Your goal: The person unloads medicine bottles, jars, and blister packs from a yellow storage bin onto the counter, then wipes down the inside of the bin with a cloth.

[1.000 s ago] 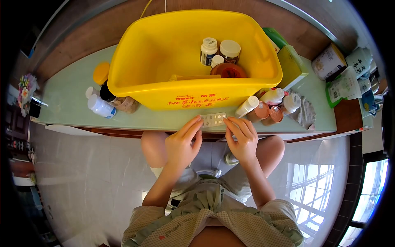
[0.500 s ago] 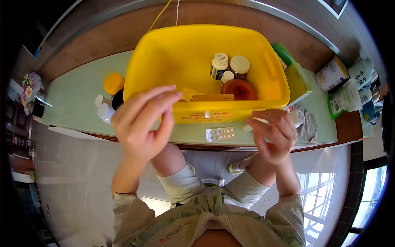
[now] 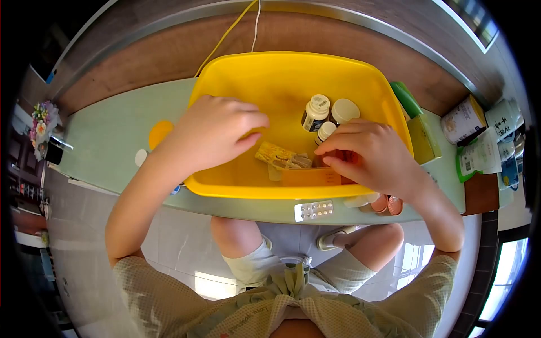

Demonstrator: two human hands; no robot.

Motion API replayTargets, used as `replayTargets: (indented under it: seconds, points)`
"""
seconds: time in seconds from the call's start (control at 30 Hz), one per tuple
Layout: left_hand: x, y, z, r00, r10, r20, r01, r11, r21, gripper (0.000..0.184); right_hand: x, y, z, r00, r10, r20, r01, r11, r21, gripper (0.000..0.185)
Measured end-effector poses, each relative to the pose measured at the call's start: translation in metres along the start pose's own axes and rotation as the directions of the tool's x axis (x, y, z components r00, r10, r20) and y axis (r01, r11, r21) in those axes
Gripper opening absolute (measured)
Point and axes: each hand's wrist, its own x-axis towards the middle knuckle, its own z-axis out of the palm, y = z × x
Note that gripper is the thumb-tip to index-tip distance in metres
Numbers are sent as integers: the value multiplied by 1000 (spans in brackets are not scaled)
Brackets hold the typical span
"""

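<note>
My left hand (image 3: pixel 222 132) hovers over the left part of a yellow plastic bin (image 3: pixel 242 65). Its fingers bend loosely, with a gap to the thumb and nothing seen between them. Over the bin's front right, my right hand (image 3: pixel 369 149) has thumb and fingers slightly apart, close to an orange box (image 3: pixel 311 177) and a reddish round container (image 3: pixel 346 156) that it partly covers. White-capped bottles stand just behind: a dark-labelled one (image 3: pixel 315 114), a wider jar (image 3: pixel 345 110) and a small one (image 3: pixel 326 132). A yellow patterned packet (image 3: pixel 276 153) lies between my hands.
A blister pack of tablets (image 3: pixel 314 210) lies at the counter's front edge, left of pinkish round lids (image 3: pixel 395 205). An orange cap (image 3: pixel 160 134) shows left of the bin. On the right are a green box (image 3: pixel 424 141), a tin (image 3: pixel 463 121) and a green-white pouch (image 3: pixel 476 155).
Both my hands have moved forward, from the bin's front edge to over its inside. The view has shifted, so the bin appears lower and further right.
</note>
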Motion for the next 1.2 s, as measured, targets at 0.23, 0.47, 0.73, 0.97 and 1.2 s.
replayTargets:
  seconds: [0.23, 0.47, 0.73, 0.97, 1.2]
  points:
    - [24, -16, 28, 897, 59, 438, -130, 982, 135, 14, 41, 30, 19, 966, -11, 260, 8, 1000, 13, 16]
    - [51, -34, 52, 748, -4, 664, -167, 967, 194, 22, 84, 47, 65, 838, 78, 540, 2, 989, -146, 28]
    - [74, -43, 97, 599, 26, 800, -214, 968, 129, 28, 96, 56, 97, 701, 195, 686, -15, 966, -259, 41]
    - [80, -37, 106, 555, -6, 832, -137, 986, 99, 23, 92, 76, 113, 712, 189, 677, -338, 936, 94, 29]
    - [85, -38, 91, 376, -28, 926, -80, 995, 62, 19, 111, 78, 77, 653, 150, 742, -481, 840, 253, 17]
